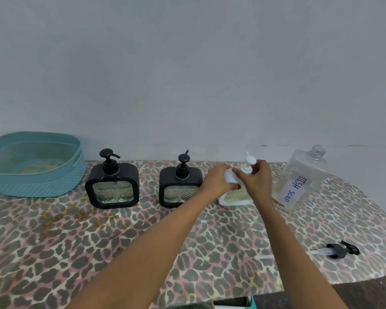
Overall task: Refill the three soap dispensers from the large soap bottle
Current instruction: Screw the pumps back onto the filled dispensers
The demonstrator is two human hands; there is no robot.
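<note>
Two black square soap dispensers stand by the wall, one at the left (112,185) and one at the middle (180,186), both with black pumps on. To their right stands a white dispenser (234,196). My left hand (218,182) grips its white body. My right hand (257,180) holds its white pump (248,163) at the collar. The large clear soap bottle (299,181), labelled DISH SOAP, stands at the far right, its neck uncapped. Its black pump (339,250) lies on the table near the right edge.
A teal plastic basket (35,175) sits at the far left against the wall. The table has a leopard-print cover (143,241) and a curved edge on the right. A grey wall runs behind everything.
</note>
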